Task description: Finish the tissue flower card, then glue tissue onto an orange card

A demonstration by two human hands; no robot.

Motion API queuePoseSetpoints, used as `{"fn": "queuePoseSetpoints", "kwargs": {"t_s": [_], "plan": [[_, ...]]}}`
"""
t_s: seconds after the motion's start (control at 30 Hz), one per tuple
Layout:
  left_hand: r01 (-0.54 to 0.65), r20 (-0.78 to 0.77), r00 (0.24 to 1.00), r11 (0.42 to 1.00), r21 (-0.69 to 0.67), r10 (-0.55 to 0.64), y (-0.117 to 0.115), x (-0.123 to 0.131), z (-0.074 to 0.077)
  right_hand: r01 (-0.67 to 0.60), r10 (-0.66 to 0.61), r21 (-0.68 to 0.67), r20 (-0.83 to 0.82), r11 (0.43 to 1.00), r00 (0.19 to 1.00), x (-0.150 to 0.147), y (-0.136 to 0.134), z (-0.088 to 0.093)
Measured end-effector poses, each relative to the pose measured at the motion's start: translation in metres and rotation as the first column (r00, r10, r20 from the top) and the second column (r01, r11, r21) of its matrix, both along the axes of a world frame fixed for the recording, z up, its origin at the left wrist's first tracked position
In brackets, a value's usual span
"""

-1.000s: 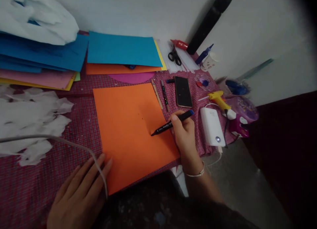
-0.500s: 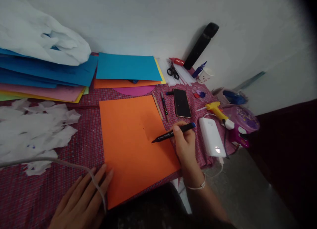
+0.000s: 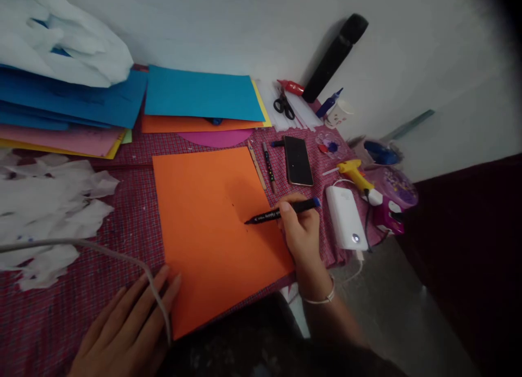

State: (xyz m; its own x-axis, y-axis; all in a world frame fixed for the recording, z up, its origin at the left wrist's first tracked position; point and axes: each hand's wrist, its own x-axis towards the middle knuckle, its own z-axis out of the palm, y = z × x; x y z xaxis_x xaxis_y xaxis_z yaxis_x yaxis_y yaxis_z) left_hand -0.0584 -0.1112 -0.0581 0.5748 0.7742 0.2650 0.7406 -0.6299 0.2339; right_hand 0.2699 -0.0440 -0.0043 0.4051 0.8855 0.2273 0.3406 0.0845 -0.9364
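Left grip flat, right grip pinched

Cable crosses left hand; orange sheet has room upper left.

The sheet lies on the tablecloth; left hand at its near left edge, marker in right hand at its right side. Rightward, in order: 1 pen, 1 phone, 1 power bank. Behind the sheet: paper stack.
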Motion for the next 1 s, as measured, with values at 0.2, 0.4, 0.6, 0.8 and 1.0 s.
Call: {"fn": "queuePoseSetpoints", "kwargs": {"t_s": [0.2, 0.4, 0.6, 0.8, 1.0], "plan": [[-0.093, 0.027, 0.995, 0.995, -0.046, 0.094, -0.005, 0.007, 0.0, -0.306, 0.306, 0.016, -0.082, 0.952, 0.948, -0.015, -0.011, 0.006], [-0.077, 0.011, 0.997, 0.997, -0.007, 0.077, -0.005, 0.009, 0.0, -0.317, 0.32, -0.066, 0.055, 0.946, 0.946, -0.04, -0.017, 0.007], [-0.004, -0.032, 0.999, 0.998, 0.068, 0.007, 0.002, 0.007, 0.004, -0.347, 0.344, -0.015, 0.181, 0.938, 0.921, -0.045, -0.012, 0.007], [-0.022, 0.01, 1.0, 0.999, 0.047, 0.021, 0.001, 0.007, 0.002, -0.41, 0.401, -0.002, 0.223, 0.912, 0.889, -0.045, -0.01, 0.001], [-0.006, -0.03, 1.0, 0.998, 0.063, 0.008, -0.003, 0.004, -0.004, -0.439, 0.428, -0.007, 0.238, 0.898, 0.872, -0.045, -0.01, 0.0]]}}
